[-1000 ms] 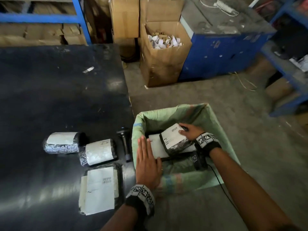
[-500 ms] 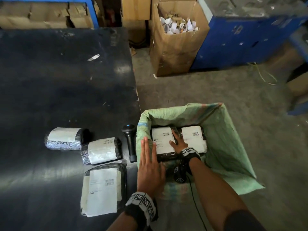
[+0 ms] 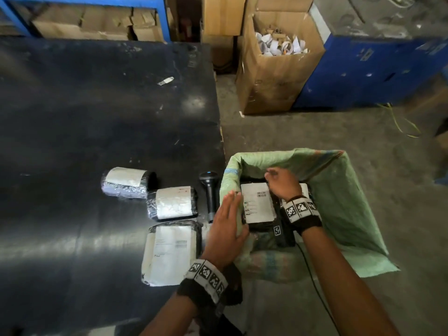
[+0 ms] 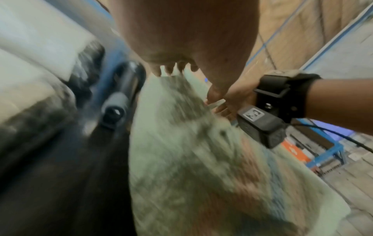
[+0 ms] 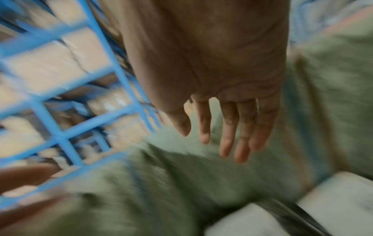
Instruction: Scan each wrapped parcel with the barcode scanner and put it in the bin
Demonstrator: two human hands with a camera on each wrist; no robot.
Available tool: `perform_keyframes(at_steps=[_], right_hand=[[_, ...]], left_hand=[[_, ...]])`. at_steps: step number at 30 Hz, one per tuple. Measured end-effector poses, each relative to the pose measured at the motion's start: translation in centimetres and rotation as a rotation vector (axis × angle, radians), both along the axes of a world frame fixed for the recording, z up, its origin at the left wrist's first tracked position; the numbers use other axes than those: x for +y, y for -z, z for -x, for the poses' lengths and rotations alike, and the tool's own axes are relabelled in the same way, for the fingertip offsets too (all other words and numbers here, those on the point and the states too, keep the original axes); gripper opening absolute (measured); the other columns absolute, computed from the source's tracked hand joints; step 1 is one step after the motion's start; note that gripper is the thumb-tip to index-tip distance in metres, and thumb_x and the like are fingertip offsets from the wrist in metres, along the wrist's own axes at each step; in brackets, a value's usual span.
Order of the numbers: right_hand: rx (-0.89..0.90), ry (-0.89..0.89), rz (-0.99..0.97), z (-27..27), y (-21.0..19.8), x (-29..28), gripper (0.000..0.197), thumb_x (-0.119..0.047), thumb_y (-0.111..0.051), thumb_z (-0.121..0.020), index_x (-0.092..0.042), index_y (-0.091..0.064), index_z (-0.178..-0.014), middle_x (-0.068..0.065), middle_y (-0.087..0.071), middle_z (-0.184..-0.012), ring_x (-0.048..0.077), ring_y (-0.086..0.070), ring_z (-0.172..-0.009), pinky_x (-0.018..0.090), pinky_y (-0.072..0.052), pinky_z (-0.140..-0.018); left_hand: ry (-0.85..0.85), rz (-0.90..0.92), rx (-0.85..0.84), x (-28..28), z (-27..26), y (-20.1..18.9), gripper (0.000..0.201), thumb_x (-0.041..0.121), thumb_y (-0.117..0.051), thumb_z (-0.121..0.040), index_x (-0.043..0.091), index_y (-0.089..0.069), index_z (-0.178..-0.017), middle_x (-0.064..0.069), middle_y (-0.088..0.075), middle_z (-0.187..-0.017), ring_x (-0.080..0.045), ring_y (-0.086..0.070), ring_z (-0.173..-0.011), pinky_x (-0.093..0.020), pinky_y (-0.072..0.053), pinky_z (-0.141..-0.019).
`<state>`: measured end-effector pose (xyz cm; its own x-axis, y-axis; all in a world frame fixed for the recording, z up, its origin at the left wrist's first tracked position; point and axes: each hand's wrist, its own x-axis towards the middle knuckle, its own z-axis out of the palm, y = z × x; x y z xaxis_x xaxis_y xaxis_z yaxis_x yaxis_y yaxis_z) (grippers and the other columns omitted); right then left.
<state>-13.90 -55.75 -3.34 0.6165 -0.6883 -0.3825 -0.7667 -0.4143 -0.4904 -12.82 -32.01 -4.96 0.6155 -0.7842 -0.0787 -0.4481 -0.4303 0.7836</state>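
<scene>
On the black table [image 3: 97,112] lie three wrapped parcels with white labels: a roll [image 3: 126,183], a second roll [image 3: 173,206] and a flat one [image 3: 171,251]. The black barcode scanner [image 3: 209,195] lies beside them at the table's edge. The bin, lined with a green sack [image 3: 339,190], holds a labelled parcel [image 3: 259,206] and another one partly hidden under my right wrist. My left hand [image 3: 226,221] rests flat, fingers straight, on the sack's left rim. My right hand [image 3: 281,181] hovers over the binned parcels and holds nothing; its fingers [image 5: 228,140] hang relaxed in the right wrist view.
An open cardboard box of paper scraps [image 3: 278,59] and a blue cabinet [image 3: 375,69] stand on the concrete floor beyond the bin. Blue shelving with cartons [image 3: 97,23] runs behind the table. A cable [image 3: 315,282] trails from my right wrist.
A second ago my right hand held a tilted parcel inside the bin. It then laid it flat, let go and has lifted off it. The left hand stays on the rim.
</scene>
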Motion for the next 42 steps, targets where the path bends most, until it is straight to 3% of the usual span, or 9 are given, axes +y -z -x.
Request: perform_keyframes(at_steps=[5, 10, 13, 23, 26, 30, 35, 39, 42], right_hand=[[-0.452, -0.028, -0.154, -2.8, -4.9, 9.8, 0.024, -0.026, -0.058, -0.096, -0.018, -0.067, -0.117, 0.002, -0.07, -0.096, 0.01, -0.067, -0.079, 0.026, -0.055, -0.078], [-0.357, 0.038, -0.366, -6.2, -2.0, 16.1, 0.043, -0.026, -0.053, -0.1, -0.013, -0.05, -0.14, 0.006, -0.063, -0.121, 0.021, -0.059, -0.115, 0.019, -0.039, -0.088], [-0.276, 0.115, -0.334, -7.6, -0.1, 17.7, 0.057, -0.029, -0.049, -0.101, -0.011, -0.032, -0.152, 0.016, -0.046, -0.148, 0.031, -0.045, -0.135, 0.03, -0.034, -0.106], [-0.273, 0.152, -0.301, -8.4, 5.0, 18.2, 0.059, -0.042, -0.035, -0.103, -0.028, -0.014, -0.157, 0.007, -0.028, -0.161, 0.034, -0.042, -0.138, 0.043, -0.033, -0.114], [-0.359, 0.179, -0.373, -8.3, 6.4, 18.3, 0.059, -0.047, -0.038, -0.101, -0.038, -0.014, -0.154, 0.0, -0.035, -0.153, 0.027, -0.063, -0.107, 0.041, -0.06, -0.083], [-0.378, 0.224, -0.394, -8.3, 6.4, 18.5, 0.054, -0.038, -0.034, -0.105, -0.034, -0.014, -0.155, -0.008, -0.051, -0.11, 0.012, -0.063, -0.07, 0.025, -0.054, -0.048], [-0.407, 0.267, -0.433, -8.2, 6.9, 18.3, 0.053, -0.039, -0.039, -0.104, -0.038, -0.018, -0.152, 0.004, -0.056, -0.114, 0.018, -0.059, -0.069, 0.021, -0.048, -0.039], [-0.408, 0.28, -0.406, -8.1, 7.0, 17.9, 0.049, -0.039, -0.042, -0.102, -0.036, -0.025, -0.148, 0.016, -0.06, -0.099, 0.02, -0.051, -0.048, 0.023, -0.045, -0.037], [-0.417, 0.321, -0.426, -8.4, 6.7, 17.6, 0.047, -0.04, -0.044, -0.1, -0.033, -0.031, -0.145, 0.022, -0.064, -0.106, 0.022, -0.052, -0.047, 0.022, -0.042, -0.035]], left_hand=[[-0.223, 0.111, -0.111, 9.5, -3.4, -0.9, 0.071, 0.041, -0.053, -0.093, 0.026, -0.027, -0.158, -0.002, -0.036, -0.158, -0.018, -0.03, -0.148, -0.04, -0.031, -0.12], [-0.333, -0.162, -0.116, 19.0, -4.0, 4.2, 0.085, 0.069, -0.043, -0.089, 0.038, -0.006, -0.16, -0.001, -0.015, -0.168, -0.026, -0.007, -0.156, -0.049, -0.022, -0.123], [-0.305, -0.275, -0.087, 21.8, -3.6, 7.1, 0.094, 0.086, -0.029, -0.084, 0.039, 0.003, -0.159, -0.001, -0.001, -0.17, -0.027, 0.009, -0.156, -0.054, -0.012, -0.125], [-0.27, -0.286, -0.004, 22.8, -2.1, 10.0, 0.095, 0.092, -0.034, -0.076, 0.05, -0.005, -0.156, -0.017, 0.001, -0.168, -0.033, 0.009, -0.155, -0.054, 0.0, -0.125], [-0.304, -0.252, 0.035, 22.6, -2.0, 9.8, 0.092, 0.091, -0.037, -0.076, 0.055, -0.003, -0.154, -0.017, 0.004, -0.168, -0.032, 0.017, -0.153, -0.048, 0.007, -0.122], [-0.335, -0.14, 0.151, 22.4, -1.8, 9.6, 0.088, 0.08, -0.049, -0.079, 0.056, -0.007, -0.153, -0.012, 0.001, -0.169, -0.026, 0.018, -0.153, -0.056, 0.002, -0.122], [-0.404, -0.186, 0.221, 21.8, -1.2, 7.8, 0.09, 0.069, -0.063, -0.077, 0.052, -0.019, -0.153, -0.012, -0.013, -0.167, -0.032, -0.012, -0.154, -0.058, -0.034, -0.114], [-0.393, -0.197, 0.173, 21.2, -0.7, 6.6, 0.089, 0.072, -0.062, -0.076, 0.054, -0.019, -0.153, -0.006, -0.035, -0.15, -0.027, -0.061, -0.116, -0.04, -0.055, -0.092], [-0.443, -0.14, 0.192, 20.4, -0.4, 5.8, 0.096, 0.061, -0.074, -0.076, 0.052, -0.019, -0.154, -0.001, -0.039, -0.124, -0.015, -0.051, -0.098, -0.033, -0.052, -0.09]])
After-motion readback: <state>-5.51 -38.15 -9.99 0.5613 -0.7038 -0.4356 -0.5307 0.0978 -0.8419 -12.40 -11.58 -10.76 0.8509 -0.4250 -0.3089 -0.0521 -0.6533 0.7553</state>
